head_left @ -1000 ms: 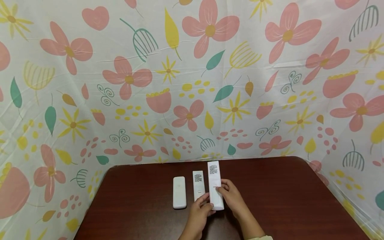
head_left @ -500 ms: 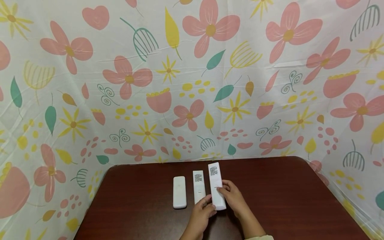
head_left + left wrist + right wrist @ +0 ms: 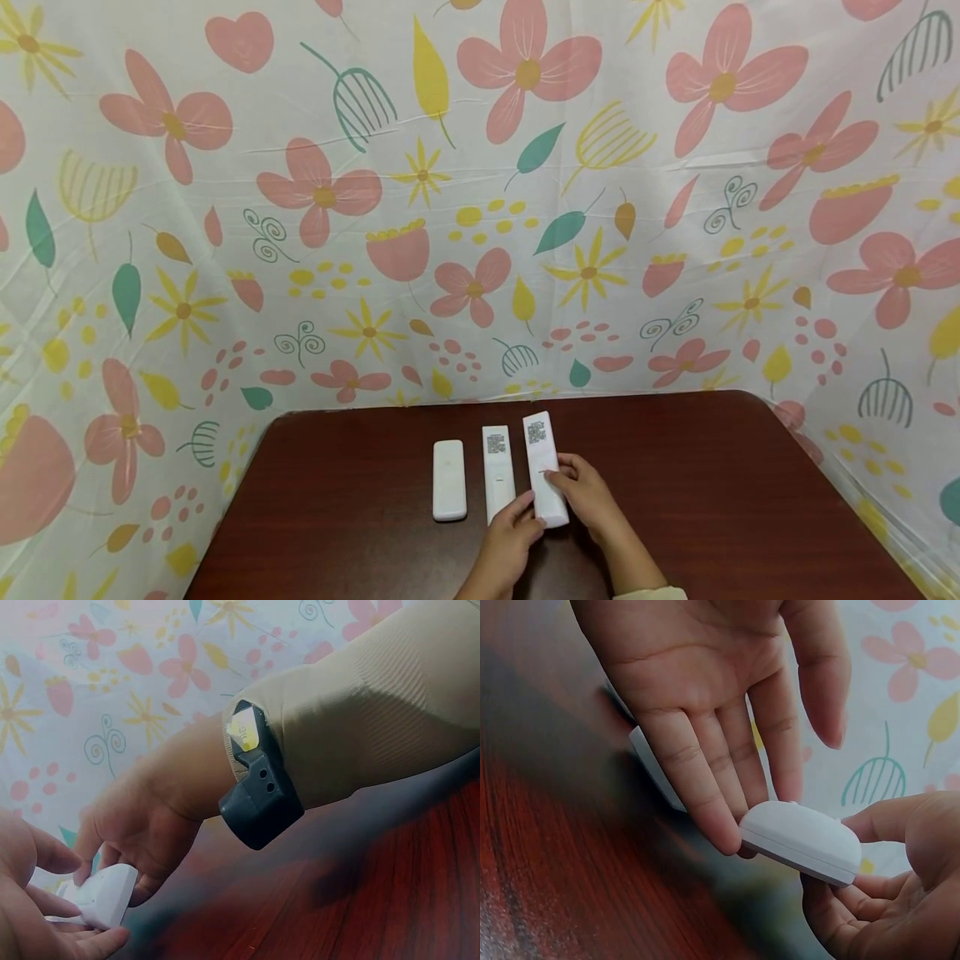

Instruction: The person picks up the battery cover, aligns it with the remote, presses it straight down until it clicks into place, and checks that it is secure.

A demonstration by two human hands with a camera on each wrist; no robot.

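Nearest the camera, the left hand [image 3: 504, 542] is seen at the near end of a long white plastic remote control [image 3: 545, 469] lying label-side up on the dark reddish-brown wooden table [image 3: 712, 500]. In the right wrist view that near end [image 3: 802, 840] is cupped by the left hand [image 3: 889, 892], its thumb and fingers curled round the rounded tip. The right hand [image 3: 588, 496] is laid against the right edge of the same remote control; its fingers [image 3: 705, 787] are held nearly straight, with the fingertips touching the side of the casing rather than wrapped round it. In the left wrist view a dark wrist-worn device [image 3: 259, 787] and a beige sleeve [image 3: 375, 705] are shown on the right forearm, and the remote's end [image 3: 101, 896] is seen between the two hands.

The remote control is slightly slanted, its far end leaning left. Just beside it on the left, a shorter white remote control with a printed label [image 3: 498, 471] is lying flat, and further left, a little apart, a short plain white rounded remote [image 3: 448, 491] is set. Behind the table, a white cloth backdrop printed with pink flowers, yellow stars and green leaves [image 3: 480, 192] is hung.
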